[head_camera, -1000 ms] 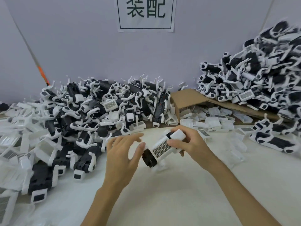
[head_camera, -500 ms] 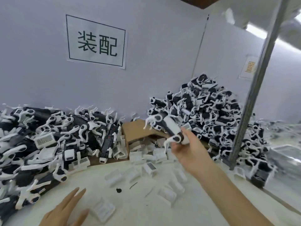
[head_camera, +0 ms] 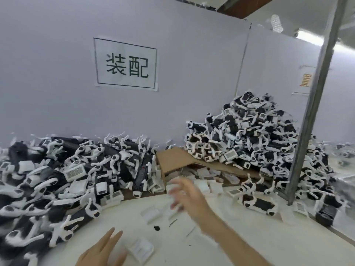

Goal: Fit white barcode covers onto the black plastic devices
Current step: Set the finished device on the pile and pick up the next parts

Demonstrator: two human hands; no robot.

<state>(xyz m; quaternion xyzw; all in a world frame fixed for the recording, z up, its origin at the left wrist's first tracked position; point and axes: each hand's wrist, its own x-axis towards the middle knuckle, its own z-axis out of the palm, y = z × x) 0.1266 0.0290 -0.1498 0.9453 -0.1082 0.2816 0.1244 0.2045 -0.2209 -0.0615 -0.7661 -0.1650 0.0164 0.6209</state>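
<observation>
My right hand point(head_camera: 189, 196) is blurred in mid-air over the white table, fingers apart and nothing in it. Low at the bottom edge, my left hand point(head_camera: 101, 252) lies open with fingers spread, beside a loose white barcode cover point(head_camera: 140, 250). Another white cover point(head_camera: 150, 215) rests on the table just left of my right hand. A heap of black devices with white covers point(head_camera: 247, 143) rises at the right against the wall. To the left spreads a big pile of black devices and white parts point(head_camera: 63, 177). One finished device point(head_camera: 259, 203) lies at the foot of the right heap.
A flattened cardboard box point(head_camera: 178, 160) between the two piles holds several white covers. A grey metal post point(head_camera: 311, 120) stands at the right by the heap. A printed sign point(head_camera: 125, 66) hangs on the pale wall behind. Small black bits lie on the white table point(head_camera: 240, 237).
My right hand had a finished device raised toward the right heap; now it is empty and has swung back left and lower. The left hand stays low and open. The view has tilted further up.
</observation>
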